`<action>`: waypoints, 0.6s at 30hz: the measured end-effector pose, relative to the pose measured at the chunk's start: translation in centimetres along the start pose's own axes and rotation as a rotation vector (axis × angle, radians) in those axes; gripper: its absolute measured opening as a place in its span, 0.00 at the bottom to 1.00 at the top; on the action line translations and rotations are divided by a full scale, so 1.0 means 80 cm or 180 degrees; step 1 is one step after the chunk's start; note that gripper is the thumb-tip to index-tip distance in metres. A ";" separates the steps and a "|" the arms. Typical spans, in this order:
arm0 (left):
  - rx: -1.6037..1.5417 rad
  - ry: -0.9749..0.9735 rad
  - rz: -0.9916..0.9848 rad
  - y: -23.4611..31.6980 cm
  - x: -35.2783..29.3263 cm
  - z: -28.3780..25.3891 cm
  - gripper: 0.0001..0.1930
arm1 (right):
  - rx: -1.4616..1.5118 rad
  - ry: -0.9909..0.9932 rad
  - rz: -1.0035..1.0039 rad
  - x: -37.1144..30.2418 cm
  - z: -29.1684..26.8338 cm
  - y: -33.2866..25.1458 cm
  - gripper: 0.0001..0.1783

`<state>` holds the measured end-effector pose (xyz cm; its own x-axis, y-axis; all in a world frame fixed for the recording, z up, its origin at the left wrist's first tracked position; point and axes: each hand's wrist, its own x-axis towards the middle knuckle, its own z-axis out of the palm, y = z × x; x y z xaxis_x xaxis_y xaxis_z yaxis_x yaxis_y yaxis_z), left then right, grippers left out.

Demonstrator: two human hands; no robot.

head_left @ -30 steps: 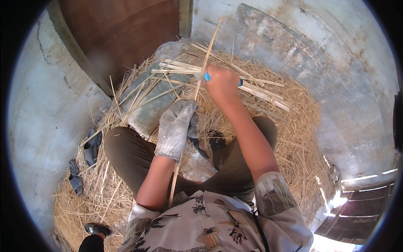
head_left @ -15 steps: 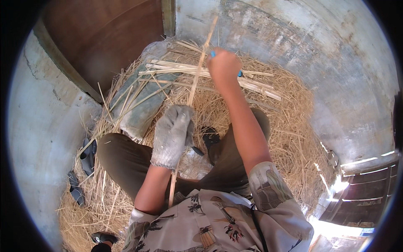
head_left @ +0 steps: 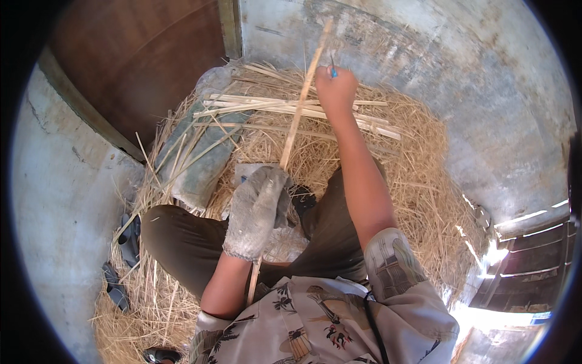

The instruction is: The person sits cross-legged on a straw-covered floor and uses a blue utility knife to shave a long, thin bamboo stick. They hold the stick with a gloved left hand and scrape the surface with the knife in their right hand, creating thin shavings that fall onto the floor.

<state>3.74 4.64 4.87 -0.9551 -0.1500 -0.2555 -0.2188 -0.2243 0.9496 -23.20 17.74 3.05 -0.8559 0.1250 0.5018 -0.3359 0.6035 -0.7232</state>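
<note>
My left hand [head_left: 254,209], in a grey-white work glove, is closed around a long pale strip of what looks like bamboo [head_left: 306,91]. The strip slants away toward the wall, and its lower end runs down beside my left forearm to my shirt. My right hand [head_left: 337,97] is bare and closed in a fist around a small knife [head_left: 333,72]. A bit of its blue handle and the thin dark blade show above the fist, just right of the strip's far part. Most of the handle is hidden by my fingers.
Shavings [head_left: 418,182] cover the floor around my crossed legs. Several split strips [head_left: 267,104] lie across them beyond my hands, partly over a green-grey sack [head_left: 194,164]. Dark sandals [head_left: 128,239] lie at the left. A pale curved wall [head_left: 473,97] and a brown panel [head_left: 139,67] stand close.
The strip leans a little more to the right. My right fist has shifted slightly right and turned, so the knife blade now shows. A pale flat thing has come into view behind my gloved hand.
</note>
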 end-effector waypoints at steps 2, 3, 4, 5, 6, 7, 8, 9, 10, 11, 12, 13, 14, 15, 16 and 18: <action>0.0010 0.0187 0.0088 -0.004 0.006 -0.010 0.16 | -0.0005 -0.0027 -0.0649 -0.021 0.009 -0.014 0.10; 0.0046 0.0215 0.0024 0.001 0.005 -0.008 0.17 | -0.0030 -0.0033 -0.0965 -0.030 0.009 -0.020 0.09; 0.0077 0.0162 0.0026 0.001 0.006 -0.009 0.17 | -0.0154 0.0061 -0.1157 -0.035 0.009 -0.025 0.08; 0.0109 0.0107 0.0028 0.000 0.007 -0.011 0.17 | -0.0278 0.0156 -0.1348 -0.039 0.008 -0.029 0.07; 0.0153 0.0058 0.0025 0.000 0.007 -0.013 0.17 | -0.0393 0.0252 -0.1528 -0.041 0.008 -0.032 0.06; 0.0473 0.0138 0.0205 -0.005 0.008 -0.013 0.17 | -0.0450 0.0157 -0.1583 -0.038 0.007 -0.030 0.06; 0.0793 0.0214 0.0385 -0.015 0.011 -0.013 0.17 | -0.0509 0.0064 -0.1637 -0.032 0.003 -0.024 0.05; 0.1121 0.0282 0.0570 -0.023 0.013 -0.013 0.17 | -0.0569 -0.0019 -0.1686 -0.029 -0.001 -0.025 0.05; 0.1293 0.0292 0.0731 -0.026 0.014 -0.015 0.16 | -0.0668 -0.0026 -0.1648 -0.028 -0.003 -0.026 0.05; 0.1464 0.0298 0.0892 -0.029 0.015 -0.017 0.16 | -0.0769 -0.0032 -0.1608 -0.027 -0.006 -0.027 0.05; 0.1628 0.0295 0.1053 -0.032 0.014 -0.017 0.16 | -0.0879 -0.0040 -0.1566 -0.027 -0.010 -0.028 0.06; 0.1776 0.0304 0.1166 -0.032 0.012 -0.015 0.16 | -0.1073 -0.0084 -0.1327 -0.024 -0.012 -0.027 0.05; 0.1925 0.0309 0.1279 -0.029 0.008 -0.012 0.16 | -0.1265 -0.0127 -0.1081 -0.018 -0.013 -0.026 0.05; 0.2087 0.0318 0.1395 -0.025 0.002 -0.009 0.16 | -0.1438 -0.0168 -0.0829 -0.012 -0.014 -0.025 0.05; 0.2172 0.0273 0.1160 -0.016 -0.005 -0.001 0.15 | -0.1420 -0.0084 -0.0676 -0.003 -0.019 -0.019 0.05; 0.2342 0.0155 0.0708 -0.002 -0.017 0.017 0.15 | -0.1401 0.0112 -0.0363 0.020 -0.035 -0.001 0.06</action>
<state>4.83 6.23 5.30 -0.9860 -0.1627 -0.0361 -0.1156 0.5117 0.8514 -23.42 20.07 5.25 -0.8068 0.0604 0.5878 -0.2216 0.8913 -0.3957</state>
